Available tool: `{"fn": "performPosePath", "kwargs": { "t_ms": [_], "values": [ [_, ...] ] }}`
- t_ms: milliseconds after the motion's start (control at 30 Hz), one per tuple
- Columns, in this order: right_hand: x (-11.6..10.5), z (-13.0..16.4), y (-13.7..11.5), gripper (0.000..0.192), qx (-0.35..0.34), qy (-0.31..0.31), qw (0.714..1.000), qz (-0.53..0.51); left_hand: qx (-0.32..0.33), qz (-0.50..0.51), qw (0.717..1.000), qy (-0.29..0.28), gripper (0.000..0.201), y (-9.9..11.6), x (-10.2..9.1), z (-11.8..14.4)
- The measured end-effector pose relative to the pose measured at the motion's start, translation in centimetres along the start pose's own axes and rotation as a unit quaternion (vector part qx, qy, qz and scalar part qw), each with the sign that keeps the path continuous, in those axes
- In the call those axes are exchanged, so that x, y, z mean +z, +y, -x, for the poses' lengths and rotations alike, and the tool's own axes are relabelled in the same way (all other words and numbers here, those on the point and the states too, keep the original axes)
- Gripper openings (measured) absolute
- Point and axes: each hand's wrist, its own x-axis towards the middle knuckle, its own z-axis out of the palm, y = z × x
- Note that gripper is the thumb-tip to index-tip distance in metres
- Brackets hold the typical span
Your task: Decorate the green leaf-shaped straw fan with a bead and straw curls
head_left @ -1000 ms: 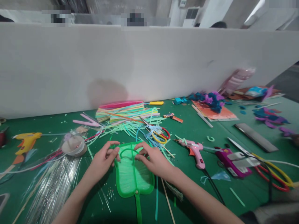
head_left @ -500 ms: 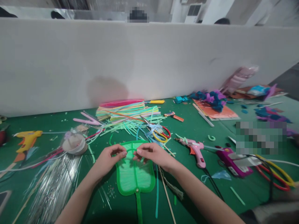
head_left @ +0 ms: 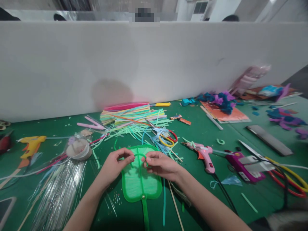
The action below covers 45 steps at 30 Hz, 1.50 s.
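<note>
We pinch a green strip (head_left: 139,155) between left hand (head_left: 115,163) and right hand (head_left: 160,163), arched crosswise over the fan (head_left: 141,183) beneath our fingertips.

Two bare forearms come into view from the near edge, one at the near left and one at the near right. No sleeve covers either arm as far as the picture shows them. The left hand (head_left: 115,165) and the right hand (head_left: 161,164) are both uncovered, without gloves. No ring, watch or band can be made out on the wrists or fingers. The fingernails look short and plain, though they are small in the view.
</note>
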Motion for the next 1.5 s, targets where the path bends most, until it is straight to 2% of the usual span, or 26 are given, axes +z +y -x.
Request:
{"fn": "performPosePath", "kwargs": {
  "t_ms": [233, 467, 667, 1133, 1500],
  "values": [
    [-0.1, -0.2, 0.1, 0.034, -0.013, -0.005, 1.000, -0.011, 0.008, 0.012, 1.000, 0.028, 0.022, 0.5, 0.6, -0.1],
    [-0.7, 0.3, -0.3, 0.032, 0.054, -0.048, 0.997, -0.009, 0.016, 0.002, 0.999, 0.042, 0.022, 0.4, 0.6, -0.4],
    [-0.9, 0.1, -0.1, 0.035, 0.034, -0.041, 0.998, -0.018, 0.012, -0.009, 0.999, 0.046, 0.022, 0.6, 0.7, -0.5],
    [-1.5, 0.1, 0.2, 0.028, 0.053, -0.072, 0.996, -0.027, 0.015, -0.029, 0.998, 0.047, 0.022, 1.2, 0.7, -0.8],
    [-1.7, -0.1, 0.3, 0.025, 0.034, -0.059, 0.997, -0.034, 0.015, -0.033, 0.998, 0.047, 0.021, 1.5, 0.8, -0.8]
  ]
}}
